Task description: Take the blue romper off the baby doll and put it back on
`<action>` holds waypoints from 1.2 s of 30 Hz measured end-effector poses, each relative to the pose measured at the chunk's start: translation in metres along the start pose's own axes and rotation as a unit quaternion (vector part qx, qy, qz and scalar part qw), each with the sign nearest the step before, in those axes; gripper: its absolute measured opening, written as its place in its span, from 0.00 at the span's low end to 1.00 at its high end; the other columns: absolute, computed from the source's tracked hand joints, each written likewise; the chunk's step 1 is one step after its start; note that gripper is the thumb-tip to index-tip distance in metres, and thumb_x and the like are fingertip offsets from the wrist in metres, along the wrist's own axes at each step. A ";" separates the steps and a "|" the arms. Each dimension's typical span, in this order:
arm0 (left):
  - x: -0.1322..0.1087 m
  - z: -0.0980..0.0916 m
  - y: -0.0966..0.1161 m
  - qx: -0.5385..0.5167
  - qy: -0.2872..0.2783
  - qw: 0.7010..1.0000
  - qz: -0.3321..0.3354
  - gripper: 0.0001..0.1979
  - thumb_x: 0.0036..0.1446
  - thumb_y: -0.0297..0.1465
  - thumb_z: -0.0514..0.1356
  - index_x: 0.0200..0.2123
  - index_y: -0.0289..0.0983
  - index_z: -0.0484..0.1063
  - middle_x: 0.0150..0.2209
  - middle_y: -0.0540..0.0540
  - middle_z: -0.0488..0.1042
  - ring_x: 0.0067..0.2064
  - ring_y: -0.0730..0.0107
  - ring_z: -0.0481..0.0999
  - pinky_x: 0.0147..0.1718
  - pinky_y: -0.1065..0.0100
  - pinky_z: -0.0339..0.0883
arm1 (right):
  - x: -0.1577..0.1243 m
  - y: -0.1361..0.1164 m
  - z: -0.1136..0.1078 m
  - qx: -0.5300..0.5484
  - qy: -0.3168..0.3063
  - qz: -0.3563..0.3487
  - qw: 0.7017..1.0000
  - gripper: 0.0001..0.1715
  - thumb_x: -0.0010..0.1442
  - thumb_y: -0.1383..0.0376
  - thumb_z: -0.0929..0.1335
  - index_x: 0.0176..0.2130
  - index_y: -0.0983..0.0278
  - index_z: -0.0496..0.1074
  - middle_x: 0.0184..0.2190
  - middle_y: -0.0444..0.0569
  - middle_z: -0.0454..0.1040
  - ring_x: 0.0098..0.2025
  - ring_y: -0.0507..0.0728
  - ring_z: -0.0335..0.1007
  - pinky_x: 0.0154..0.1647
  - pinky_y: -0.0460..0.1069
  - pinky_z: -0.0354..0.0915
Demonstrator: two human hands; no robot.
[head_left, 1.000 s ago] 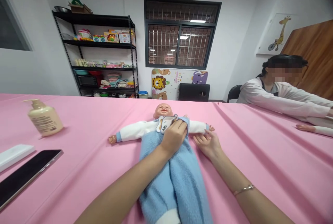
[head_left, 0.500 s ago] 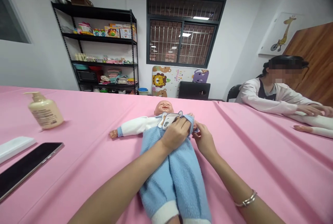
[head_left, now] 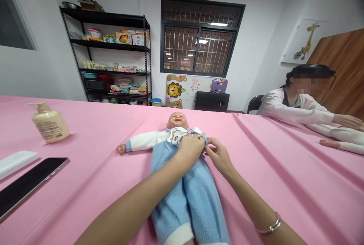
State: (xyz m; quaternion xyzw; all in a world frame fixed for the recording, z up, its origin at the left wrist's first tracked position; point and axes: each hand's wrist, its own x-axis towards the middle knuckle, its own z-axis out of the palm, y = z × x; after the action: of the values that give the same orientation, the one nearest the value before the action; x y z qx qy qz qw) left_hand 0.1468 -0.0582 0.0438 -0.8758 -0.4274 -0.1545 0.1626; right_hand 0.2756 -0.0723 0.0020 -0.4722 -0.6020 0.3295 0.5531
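Note:
A baby doll [head_left: 176, 120] lies on its back on the pink cloth, head away from me. It wears a fuzzy blue and white romper [head_left: 170, 176] with an animal face on the chest. The doll's arm on the left is stretched out in a white sleeve [head_left: 148, 141] with a blue cuff. My left hand [head_left: 191, 149] reaches across the chest, its fingers closed on the romper's fabric at the right side. Close beside it, my right hand [head_left: 219, 156] pinches the edge of the same bunched fabric. The doll's other arm is mostly hidden there.
At the left stand a pump bottle [head_left: 50, 124], a smartphone [head_left: 31, 182] and a white flat case [head_left: 17, 162]. Across the right side sits a person [head_left: 295, 102] with hands at another doll's limb [head_left: 341, 144]. A black shelf rack [head_left: 108, 44] stands behind the pink-covered table [head_left: 99, 131].
Both hands have shifted slightly left along with the bunched fabric, closer to the doll's chest. The doll's face shows a bit more. The other person's hand has moved right.

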 end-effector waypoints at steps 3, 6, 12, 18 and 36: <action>0.000 0.003 0.001 -0.001 0.008 1.000 0.013 0.07 0.55 0.29 0.57 0.38 0.32 0.68 0.35 0.35 0.71 0.38 0.53 0.72 0.34 0.58 0.63 | 0.008 0.018 -0.010 -0.097 0.077 0.040 0.992 0.14 0.49 0.57 0.63 0.30 0.66 0.66 0.25 0.48 0.70 0.25 0.52 0.66 0.24 0.45 0.63; -0.003 0.010 0.004 0.013 0.046 0.997 0.059 0.08 0.54 0.27 0.56 0.40 0.33 0.68 0.35 0.36 0.72 0.38 0.54 0.71 0.37 0.56 0.61 | 0.031 0.037 -0.019 -0.196 0.048 0.093 0.975 0.10 0.49 0.62 0.62 0.29 0.66 0.67 0.15 0.43 0.65 0.16 0.50 0.60 0.19 0.44 0.57; -0.011 0.024 0.003 0.067 0.124 0.977 0.157 0.07 0.57 0.24 0.51 0.39 0.33 0.67 0.32 0.38 0.71 0.35 0.58 0.70 0.36 0.58 0.60 | 0.099 0.039 -0.009 -0.300 0.025 0.113 0.947 0.06 0.42 0.72 0.65 0.22 0.68 0.72 0.16 0.47 0.68 0.19 0.50 0.62 0.22 0.44 0.55; -0.014 0.026 0.003 0.058 0.147 0.950 0.269 0.09 0.60 0.26 0.48 0.35 0.36 0.67 0.27 0.43 0.67 0.28 0.64 0.68 0.31 0.62 0.60 | 0.138 0.019 0.017 -0.313 -0.001 0.120 0.942 0.04 0.37 0.74 0.69 0.15 0.69 0.70 0.07 0.45 0.59 0.17 0.50 0.58 0.20 0.43 0.52; -0.030 0.017 -0.047 -0.308 0.086 0.945 0.069 0.12 0.57 0.33 0.54 0.44 0.37 0.67 0.43 0.45 0.71 0.45 0.64 0.68 0.46 0.63 0.59 | 0.068 0.027 -0.014 -0.321 -0.171 0.020 0.931 0.27 0.52 0.66 0.66 0.52 0.67 0.63 0.44 0.53 0.70 0.43 0.56 0.67 0.43 0.48 0.61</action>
State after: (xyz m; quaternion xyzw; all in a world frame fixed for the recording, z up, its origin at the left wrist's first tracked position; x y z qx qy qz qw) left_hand 0.0937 -0.0448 0.0239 -0.8937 -0.2822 -0.3419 -0.0689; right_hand 0.2983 -0.0017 0.0031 -0.5730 -0.7518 0.2052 0.2535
